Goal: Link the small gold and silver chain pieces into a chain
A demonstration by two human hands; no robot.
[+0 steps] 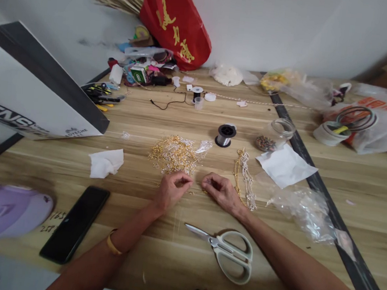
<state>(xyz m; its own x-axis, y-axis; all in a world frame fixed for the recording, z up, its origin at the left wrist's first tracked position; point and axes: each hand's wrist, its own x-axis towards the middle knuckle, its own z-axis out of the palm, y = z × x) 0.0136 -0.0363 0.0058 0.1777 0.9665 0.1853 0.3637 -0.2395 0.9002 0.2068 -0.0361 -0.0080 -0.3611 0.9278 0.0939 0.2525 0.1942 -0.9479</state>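
Observation:
My left hand [174, 190] is closed in a pinch at the near edge of a tangled pile of gold and silver bead chains [175, 154]. Facing it a short gap away, my right hand [221, 192] also pinches thumb against fingers. A very thin beaded strand [192, 192] with tiny gold bits runs low between the two hands; its ends are hidden by the fingers. Just right of my right hand lie gold and silver chains [246, 183], laid lengthwise. White-handled scissors [233, 255] rest partly spread on the table nearer to me.
A wire spool [225, 135] stands behind the pile, with a glass jar of beads [275, 135] to its right. Paper [286, 165] and a clear plastic bag [310, 215] lie at right. A phone [75, 225], tissue [106, 162] and large box [40, 87] occupy the left.

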